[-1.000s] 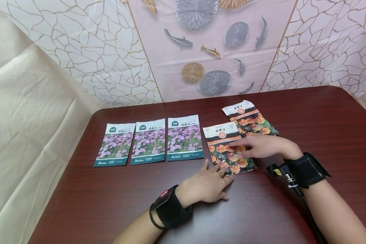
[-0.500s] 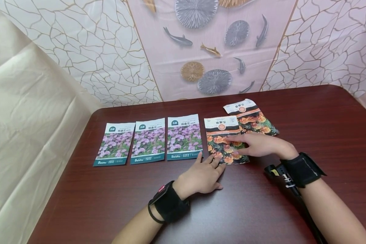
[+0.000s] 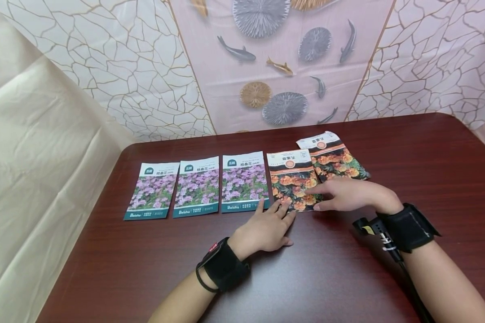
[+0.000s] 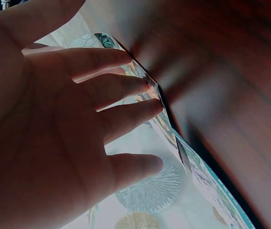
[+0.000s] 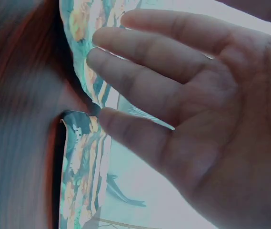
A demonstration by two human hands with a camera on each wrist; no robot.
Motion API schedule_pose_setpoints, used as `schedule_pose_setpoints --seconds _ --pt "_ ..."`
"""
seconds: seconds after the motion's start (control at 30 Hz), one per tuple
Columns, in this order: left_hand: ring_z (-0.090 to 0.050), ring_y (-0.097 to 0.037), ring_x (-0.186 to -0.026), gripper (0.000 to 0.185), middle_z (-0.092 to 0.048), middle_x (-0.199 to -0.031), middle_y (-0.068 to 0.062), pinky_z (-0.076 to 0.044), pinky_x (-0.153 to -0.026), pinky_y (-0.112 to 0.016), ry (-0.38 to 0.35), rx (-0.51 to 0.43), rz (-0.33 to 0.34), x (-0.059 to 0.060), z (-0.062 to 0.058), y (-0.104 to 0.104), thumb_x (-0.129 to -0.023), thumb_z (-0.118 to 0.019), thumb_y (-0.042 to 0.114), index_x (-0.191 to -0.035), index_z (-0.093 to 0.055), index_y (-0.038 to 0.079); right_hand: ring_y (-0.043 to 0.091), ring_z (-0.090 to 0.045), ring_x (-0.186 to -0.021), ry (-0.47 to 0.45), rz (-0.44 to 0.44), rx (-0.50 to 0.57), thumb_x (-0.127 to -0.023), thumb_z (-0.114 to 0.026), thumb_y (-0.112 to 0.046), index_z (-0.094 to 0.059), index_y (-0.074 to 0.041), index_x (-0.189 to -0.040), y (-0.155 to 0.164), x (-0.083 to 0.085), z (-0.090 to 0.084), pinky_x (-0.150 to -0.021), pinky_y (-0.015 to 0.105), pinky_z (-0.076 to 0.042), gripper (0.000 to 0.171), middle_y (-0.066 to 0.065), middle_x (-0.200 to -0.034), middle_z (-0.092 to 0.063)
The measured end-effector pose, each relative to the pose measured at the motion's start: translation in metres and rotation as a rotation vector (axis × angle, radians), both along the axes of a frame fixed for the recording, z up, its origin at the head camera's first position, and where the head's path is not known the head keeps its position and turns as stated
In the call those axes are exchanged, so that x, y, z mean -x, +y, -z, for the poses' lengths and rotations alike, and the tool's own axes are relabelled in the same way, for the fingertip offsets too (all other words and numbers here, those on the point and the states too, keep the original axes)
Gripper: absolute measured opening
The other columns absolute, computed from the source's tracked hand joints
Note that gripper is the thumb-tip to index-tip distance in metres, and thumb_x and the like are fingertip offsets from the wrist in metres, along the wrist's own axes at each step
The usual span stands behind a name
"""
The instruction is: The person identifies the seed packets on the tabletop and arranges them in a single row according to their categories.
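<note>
An orange-flowered seed packet (image 3: pixel 284 180) lies flat on the table, its printed title upside down in the head view. My left hand (image 3: pixel 262 231) rests at its lower edge, fingers spread and fingertips on that edge. In the left wrist view those fingers (image 4: pixel 125 119) are straight. My right hand (image 3: pixel 349 195) reaches over the packet's lower right corner, with fingertips on its printed flowers. Its fingers (image 5: pixel 140 88) look extended in the right wrist view. A second orange-flowered packet (image 3: pixel 339 162) lies tilted behind, just right of the first.
Left of the orange packets, three purple-flowered seed packets (image 3: pixel 244 181) lie in a row, the nearest almost beside the first orange one. The dark red table (image 3: pixel 137 264) ends at a patterned cloth (image 3: pixel 145 76) behind. A black cable (image 3: pixel 408 278) runs along the right forearm.
The first orange packet has slid away from me and slightly left, and has turned straighter, in line with the purple ones. My left hand has moved forward with it; the right stays near.
</note>
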State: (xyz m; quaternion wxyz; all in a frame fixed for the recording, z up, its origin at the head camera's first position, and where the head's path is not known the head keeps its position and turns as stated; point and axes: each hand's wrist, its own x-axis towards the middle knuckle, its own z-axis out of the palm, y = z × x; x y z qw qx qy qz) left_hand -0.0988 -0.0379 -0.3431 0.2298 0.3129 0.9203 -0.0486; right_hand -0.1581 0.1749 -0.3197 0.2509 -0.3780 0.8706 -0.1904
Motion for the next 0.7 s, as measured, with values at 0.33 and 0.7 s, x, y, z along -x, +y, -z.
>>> schedule_pose_setpoints --seconds 0.33,0.7 --pt "-0.008 -0.020 -0.138 0.069 -0.011 -0.152 -0.003 -0.005 -0.109 -0.049 0.009 0.007 -0.009 0.0017 -0.0007 -0.0018 -0.091 -0.047 0.049 -0.147 -0.020 0.021 0.030 -0.052 -0.112 -0.006 -0.012 0.001 -0.092 -0.055 -0.026 -0.048 0.003 -0.130 -0.0014 0.0002 0.0044 -0.089 0.047 -0.042 0.048 0.016 -0.123 -0.055" --pt "-0.009 -0.021 -0.138 0.068 -0.012 -0.152 -0.004 -0.005 -0.109 -0.049 0.013 0.010 -0.009 0.0039 -0.0008 -0.0023 -0.091 -0.047 0.048 -0.147 -0.020 0.020 0.027 -0.053 -0.111 -0.009 0.006 -0.002 -0.092 -0.056 -0.027 -0.048 0.002 -0.131 -0.0030 -0.0002 0.0043 -0.087 0.046 -0.043 0.050 0.016 -0.124 -0.055"
